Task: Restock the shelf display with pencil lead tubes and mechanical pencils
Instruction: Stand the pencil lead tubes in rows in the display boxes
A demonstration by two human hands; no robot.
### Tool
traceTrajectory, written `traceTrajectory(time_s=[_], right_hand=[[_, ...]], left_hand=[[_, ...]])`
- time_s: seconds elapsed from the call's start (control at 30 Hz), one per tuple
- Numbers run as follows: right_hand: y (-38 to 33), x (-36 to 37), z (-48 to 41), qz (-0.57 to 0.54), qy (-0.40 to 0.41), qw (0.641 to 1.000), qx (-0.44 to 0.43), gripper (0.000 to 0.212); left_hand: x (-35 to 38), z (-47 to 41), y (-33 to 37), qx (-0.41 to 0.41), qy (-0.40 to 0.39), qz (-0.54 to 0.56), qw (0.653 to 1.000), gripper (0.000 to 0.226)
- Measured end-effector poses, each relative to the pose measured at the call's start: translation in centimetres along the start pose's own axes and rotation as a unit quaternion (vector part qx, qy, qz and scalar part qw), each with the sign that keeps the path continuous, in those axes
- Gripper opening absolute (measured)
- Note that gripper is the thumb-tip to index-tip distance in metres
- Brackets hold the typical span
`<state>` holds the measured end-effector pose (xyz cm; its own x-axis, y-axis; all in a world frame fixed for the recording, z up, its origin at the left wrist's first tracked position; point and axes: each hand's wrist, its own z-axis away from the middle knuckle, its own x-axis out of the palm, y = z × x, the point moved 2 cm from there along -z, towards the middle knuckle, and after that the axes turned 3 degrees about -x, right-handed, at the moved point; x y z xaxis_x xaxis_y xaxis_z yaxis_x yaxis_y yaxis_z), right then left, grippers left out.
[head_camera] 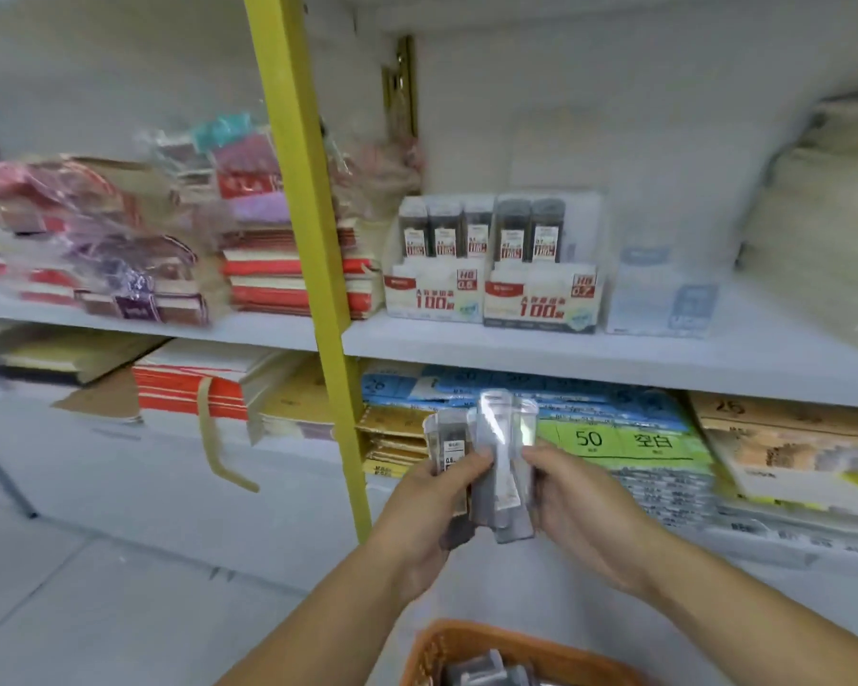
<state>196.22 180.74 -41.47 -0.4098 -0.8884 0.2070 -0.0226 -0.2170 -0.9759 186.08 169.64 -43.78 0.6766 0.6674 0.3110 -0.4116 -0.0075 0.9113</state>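
Note:
My left hand (434, 507) and my right hand (573, 502) together grip a bunch of clear pencil lead tubes (496, 462) in front of the lower shelf. On the white shelf (590, 354) above stand two display boxes. The box marked 0.5 (434, 297) holds three lead tubes (444, 230). Two dark tubes (531, 232) stand in the box marked 0.7 (538, 304). A pale blue display box (664, 289) to their right looks hollow behind its front. More tubes lie in an orange basket (466, 651) at the bottom edge.
A yellow upright post (313, 240) divides the shelving. Stacked red notebooks (278, 279) and wrapped packs sit left of it. Blue and green paper packs (615, 438) fill the lower shelf behind my hands. A cream bundle (823, 215) lies at the far right.

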Motion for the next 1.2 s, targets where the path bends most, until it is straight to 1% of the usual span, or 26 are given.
traceTrajectory(time_s=[0.07, 0.13, 0.17, 0.23, 0.33, 0.4, 0.43, 0.5, 0.6, 0.63, 0.7, 0.8, 0.83, 0.9, 0.97, 1.07, 1.1, 1.13, 1.2], right_hand=[[-2.7, 0.1, -0.2, 0.06, -0.012, 0.997, -0.045, 0.03], [-5.5, 0.2, -0.4, 0.172, 0.002, 0.98, -0.101, 0.026], [-6.7, 0.1, -0.7, 0.207, 0.016, 0.97, -0.126, 0.023], [-8.8, -0.3, -1.4, 0.22, 0.03, 0.962, -0.157, 0.023], [-10.4, -0.9, -2.0, 0.232, 0.028, 0.953, -0.192, 0.037], [-10.5, -1.3, -2.2, 0.222, 0.024, 0.954, -0.201, 0.046], [-10.4, -1.4, -2.3, 0.218, 0.017, 0.954, -0.204, 0.046], [-10.4, -1.3, -2.4, 0.209, 0.002, 0.955, -0.21, 0.041], [-10.8, -0.9, -2.3, 0.176, -0.014, 0.962, -0.209, 0.033], [-10.8, -0.8, -2.3, 0.166, -0.022, 0.964, -0.205, 0.033], [-10.6, -0.6, -2.3, 0.141, -0.029, 0.971, -0.192, 0.033], [-10.6, -0.6, -2.5, 0.09, -0.014, 0.981, -0.17, 0.03], [-10.6, -0.5, -2.4, 0.093, -0.005, 0.981, -0.171, 0.031], [-10.8, -0.6, -2.4, 0.132, 0.04, 0.969, -0.204, 0.033], [-10.9, -0.7, -2.4, 0.142, 0.084, 0.957, -0.237, 0.032], [-10.8, -0.2, -2.4, 0.092, 0.087, 0.964, -0.234, 0.022], [-10.7, 0.0, -2.5, 0.073, 0.085, 0.967, -0.228, 0.022], [-10.8, 0.1, -2.5, 0.066, 0.084, 0.969, -0.224, 0.023], [-10.9, 0.2, -2.7, 0.089, 0.091, 0.966, -0.226, 0.024]], left_hand=[[0.1, -0.2, 2.4, 0.032, 0.02, -0.012, 0.999, 0.015], [0.1, -0.3, 4.7, 0.063, 0.025, -0.025, 0.997, 0.019], [0.1, -0.3, 5.8, 0.076, 0.022, -0.027, 0.997, 0.021], [-0.1, -0.4, 7.2, 0.093, 0.011, -0.019, 0.995, 0.023], [-0.2, -1.0, 7.6, 0.086, -0.009, 0.012, 0.996, 0.022], [0.2, -1.3, 7.4, 0.074, -0.031, 0.004, 0.997, 0.012], [0.6, -1.5, 7.3, 0.074, -0.043, -0.003, 0.996, 0.01], [1.4, -1.4, 7.1, 0.081, -0.068, -0.019, 0.994, 0.018], [2.2, -1.0, 6.9, 0.081, -0.09, -0.024, 0.992, 0.039], [2.3, -1.0, 6.8, 0.079, -0.091, -0.022, 0.992, 0.04], [2.4, -1.0, 6.8, 0.078, -0.093, -0.027, 0.992, 0.032], [2.4, -0.8, 7.2, 0.097, -0.085, -0.032, 0.991, 0.023], [2.3, -0.7, 7.3, 0.105, -0.081, -0.031, 0.991, 0.02], [2.1, -0.4, 7.7, 0.118, -0.066, -0.028, 0.99, 0.018], [2.0, -0.3, 8.0, 0.126, -0.042, -0.031, 0.991, 0.02], [1.9, 0.0, 8.5, 0.133, -0.031, -0.033, 0.99, 0.021], [1.9, 0.0, 8.6, 0.136, -0.03, -0.034, 0.99, 0.021], [1.9, -0.1, 8.8, 0.137, -0.029, -0.033, 0.99, 0.02], [1.7, -0.3, 9.0, 0.137, -0.031, -0.028, 0.99, 0.017]])
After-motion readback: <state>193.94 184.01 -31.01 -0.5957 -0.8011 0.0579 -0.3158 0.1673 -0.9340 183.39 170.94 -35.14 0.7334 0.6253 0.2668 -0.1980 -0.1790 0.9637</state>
